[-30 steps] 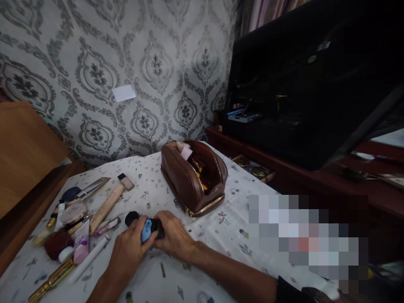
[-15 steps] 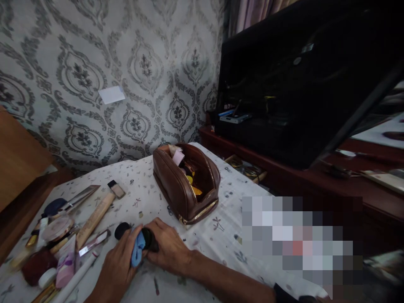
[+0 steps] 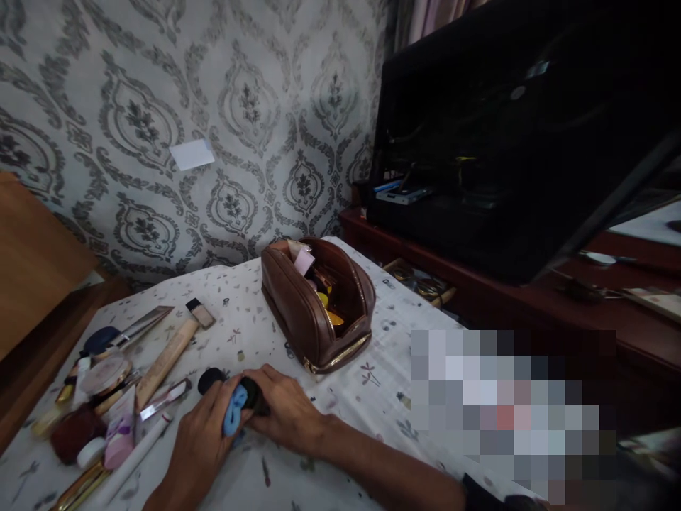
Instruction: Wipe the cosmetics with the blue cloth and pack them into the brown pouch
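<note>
My left hand (image 3: 207, 426) is closed on a folded blue cloth (image 3: 235, 410), pressed against a dark round item (image 3: 254, 397). That item sits in the closed fingers of my right hand (image 3: 287, 411); its far side is hidden. A black round lid or cap (image 3: 209, 380) lies just beyond my left fingers. Behind my hands stands an unzipped brown pouch (image 3: 298, 312) with yellow and pink items inside. To the left, makeup lies in a loose pile: a compact (image 3: 106, 372), a beige tube (image 3: 166, 362), a pink tube (image 3: 120, 433) and a foundation bottle (image 3: 200, 313).
A patterned white cloth (image 3: 367, 419) covers the surface. A cardboard box (image 3: 42, 262) is at the left edge, and a large black screen (image 3: 479, 156) stands on a dark red desk (image 3: 596, 312) at the right. An open drawer (image 3: 420, 282) sits beside the pouch.
The view has shifted slightly, so the scene sits a little further right. Both hands stay together around the cloth and the dark item, with only slight finger movement.
</note>
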`<state>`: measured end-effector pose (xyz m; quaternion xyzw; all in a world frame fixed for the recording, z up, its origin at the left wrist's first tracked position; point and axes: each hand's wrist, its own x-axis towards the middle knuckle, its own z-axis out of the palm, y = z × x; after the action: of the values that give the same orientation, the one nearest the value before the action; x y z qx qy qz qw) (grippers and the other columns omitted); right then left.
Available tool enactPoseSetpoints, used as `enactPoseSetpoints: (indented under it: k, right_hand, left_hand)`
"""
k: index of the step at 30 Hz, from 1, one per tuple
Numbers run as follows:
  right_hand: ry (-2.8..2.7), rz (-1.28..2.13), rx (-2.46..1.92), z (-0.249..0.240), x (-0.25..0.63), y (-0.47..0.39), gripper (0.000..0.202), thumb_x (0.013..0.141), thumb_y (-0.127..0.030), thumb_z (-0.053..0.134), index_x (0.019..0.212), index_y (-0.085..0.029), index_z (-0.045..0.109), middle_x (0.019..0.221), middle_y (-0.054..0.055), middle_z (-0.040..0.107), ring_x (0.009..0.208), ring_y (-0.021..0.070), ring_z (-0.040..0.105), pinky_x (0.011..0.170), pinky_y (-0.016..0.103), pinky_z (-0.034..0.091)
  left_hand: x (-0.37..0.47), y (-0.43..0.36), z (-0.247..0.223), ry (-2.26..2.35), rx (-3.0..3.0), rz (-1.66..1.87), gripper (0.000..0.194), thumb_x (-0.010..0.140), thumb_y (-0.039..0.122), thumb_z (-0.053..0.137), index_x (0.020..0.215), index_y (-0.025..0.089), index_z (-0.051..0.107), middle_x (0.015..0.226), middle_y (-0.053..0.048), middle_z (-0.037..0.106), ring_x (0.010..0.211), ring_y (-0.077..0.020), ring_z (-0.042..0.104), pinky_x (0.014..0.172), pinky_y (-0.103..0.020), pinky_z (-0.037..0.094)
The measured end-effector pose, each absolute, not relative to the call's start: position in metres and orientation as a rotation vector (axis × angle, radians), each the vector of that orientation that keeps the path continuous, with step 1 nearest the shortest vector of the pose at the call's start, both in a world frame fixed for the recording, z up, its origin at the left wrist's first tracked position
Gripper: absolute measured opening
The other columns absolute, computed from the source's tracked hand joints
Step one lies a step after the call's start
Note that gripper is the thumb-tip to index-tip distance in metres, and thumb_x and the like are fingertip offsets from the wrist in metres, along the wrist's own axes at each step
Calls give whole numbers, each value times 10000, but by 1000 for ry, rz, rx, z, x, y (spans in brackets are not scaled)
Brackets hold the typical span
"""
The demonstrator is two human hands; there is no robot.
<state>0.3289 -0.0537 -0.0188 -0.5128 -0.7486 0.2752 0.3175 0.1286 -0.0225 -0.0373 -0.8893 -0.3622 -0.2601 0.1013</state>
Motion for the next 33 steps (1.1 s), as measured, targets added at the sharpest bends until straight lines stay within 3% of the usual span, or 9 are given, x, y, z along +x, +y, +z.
enactPoseSetpoints:
  k: [5,11,14,17,22,29,33]
  right_hand:
    - [-1920,722,-1311,-20,329,-53,475,742,-258,706,1194,-192,575,1077,74,642,929,220,638,805,316,497]
    - [-1851,776,-1283,-19,331,-52,375,747,-264,705,1097,-175,602,832,1,616,693,149,562,650,253,446]
    - [-1850,746,-1240,-23,331,-49,529,732,-266,734,1223,-173,563,923,24,605,677,131,535,663,259,456]
    - [-1891,686,-1193,-30,331,-46,631,723,-269,760,1307,-188,535,979,46,567,724,143,549,694,276,474]
    - [-1933,631,-1166,-32,330,-45,529,705,-259,772,1203,-190,605,952,41,566,751,159,556,709,287,480]
    - [-1981,667,-1113,-27,332,-46,602,741,-227,730,1311,-187,542,989,46,607,755,160,565,722,299,477]
    - [-1965,696,-1129,-26,332,-45,478,767,-263,710,1228,-188,606,969,47,613,735,149,565,693,288,476]
  left_hand:
    - [134,-28,-25,-1083,-2647,-742,433,973,479,386,1244,194,567,1023,-108,701,847,-231,708,647,-280,558]
    - [138,-34,-21,-1142,-2687,-801,357,975,393,396,1226,180,535,1050,-106,713,882,-232,713,680,-295,554]
    - [140,-39,-18,-1221,-2675,-835,336,961,372,412,1224,181,496,1075,-108,716,910,-244,717,683,-309,551]
    - [142,-45,-16,-1395,-2657,-802,282,947,376,420,1153,195,486,937,-74,729,814,-252,725,638,-324,539]
    - [141,-52,-17,-1579,-2678,-828,234,935,414,447,1074,227,470,897,-41,706,791,-235,714,657,-327,530]
    - [139,-58,-15,-1582,-2735,-924,372,891,477,513,1143,212,443,1034,-77,665,939,-253,682,756,-379,544]
    - [136,-59,-13,-1573,-2810,-902,440,868,459,565,1193,202,419,1095,-96,645,998,-261,662,821,-395,531]
